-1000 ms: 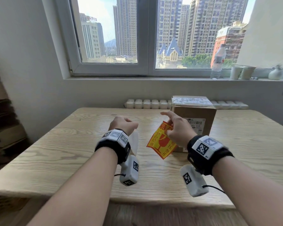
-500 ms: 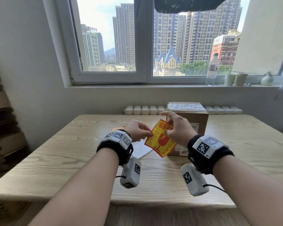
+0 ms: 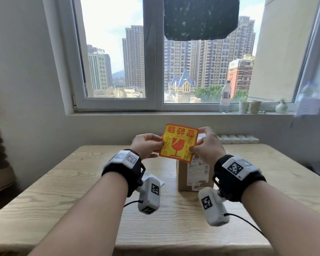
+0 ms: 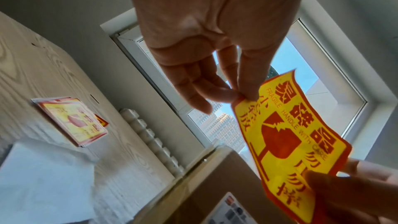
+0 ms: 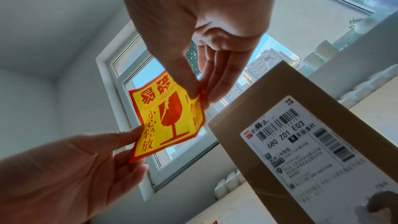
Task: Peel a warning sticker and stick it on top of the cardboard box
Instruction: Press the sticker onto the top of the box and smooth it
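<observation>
A yellow and red warning sticker (image 3: 178, 143) with a broken glass symbol hangs flat in the air above the table, facing me. My left hand (image 3: 146, 145) pinches its left edge and my right hand (image 3: 206, 145) pinches its right edge. In the left wrist view the sticker (image 4: 290, 134) is caught between thumb and fingertips (image 4: 243, 94). The right wrist view shows the sticker (image 5: 170, 117) under my thumb. The brown cardboard box (image 3: 182, 174) with a white shipping label stands on the table right behind and below the sticker; the box (image 5: 301, 125) is close to my right hand.
A stack of more stickers (image 4: 73, 122) and a white backing sheet (image 4: 43, 180) lie on the wooden table (image 3: 81, 182) left of the box. A bottle (image 3: 225, 97), cups (image 3: 249, 107) and a small vase (image 3: 281, 107) stand on the windowsill. A radiator (image 3: 238, 139) runs behind the table.
Both hands have risen and lifted the sticker higher, turning it upright. The left hand, which was empty a second ago, now pinches the sticker's left edge.
</observation>
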Demonstrator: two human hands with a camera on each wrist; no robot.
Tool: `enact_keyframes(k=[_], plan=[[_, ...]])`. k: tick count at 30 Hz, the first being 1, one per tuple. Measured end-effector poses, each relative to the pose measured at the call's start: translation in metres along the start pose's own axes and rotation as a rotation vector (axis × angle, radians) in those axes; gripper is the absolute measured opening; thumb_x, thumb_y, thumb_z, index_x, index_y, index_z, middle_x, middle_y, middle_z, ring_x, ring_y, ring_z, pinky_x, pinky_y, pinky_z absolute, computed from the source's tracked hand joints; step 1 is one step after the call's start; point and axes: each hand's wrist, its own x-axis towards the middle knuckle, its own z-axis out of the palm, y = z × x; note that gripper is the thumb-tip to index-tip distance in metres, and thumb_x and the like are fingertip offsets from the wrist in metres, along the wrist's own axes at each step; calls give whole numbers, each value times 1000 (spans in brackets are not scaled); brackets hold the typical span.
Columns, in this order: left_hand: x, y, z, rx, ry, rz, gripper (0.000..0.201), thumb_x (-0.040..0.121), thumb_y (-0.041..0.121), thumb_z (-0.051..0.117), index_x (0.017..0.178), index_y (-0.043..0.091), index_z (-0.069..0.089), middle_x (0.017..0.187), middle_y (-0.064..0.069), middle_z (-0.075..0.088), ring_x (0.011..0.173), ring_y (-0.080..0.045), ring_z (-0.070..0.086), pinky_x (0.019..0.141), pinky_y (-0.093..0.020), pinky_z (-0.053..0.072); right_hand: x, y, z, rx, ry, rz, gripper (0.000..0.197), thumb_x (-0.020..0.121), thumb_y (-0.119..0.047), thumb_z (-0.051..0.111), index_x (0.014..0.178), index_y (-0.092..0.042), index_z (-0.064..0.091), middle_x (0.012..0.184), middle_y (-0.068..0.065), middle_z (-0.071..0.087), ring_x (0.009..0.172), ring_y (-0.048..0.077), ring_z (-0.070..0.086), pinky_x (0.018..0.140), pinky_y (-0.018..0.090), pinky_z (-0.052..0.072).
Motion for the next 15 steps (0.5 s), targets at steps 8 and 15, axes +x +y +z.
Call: enact_keyframes(k=[8, 15], plan=[[19, 26, 39, -171, -33, 24, 20, 91, -7, 54, 77, 7, 51, 89, -18, 65, 73, -22, 66, 57, -23, 59, 17, 6, -33, 70, 311, -47, 20, 78, -4, 71, 81, -15, 55, 80, 1, 61, 75, 18, 59, 60, 22, 46], [53, 43, 61, -69, 15, 86, 23, 80, -7, 69, 103, -4, 69, 85, -9, 70, 71, -15, 67, 62, -18, 60, 51, 20, -50, 164, 235, -27, 30, 77, 6, 67, 80, -24, 69, 90, 2, 74, 88, 20, 71, 85, 34, 57]])
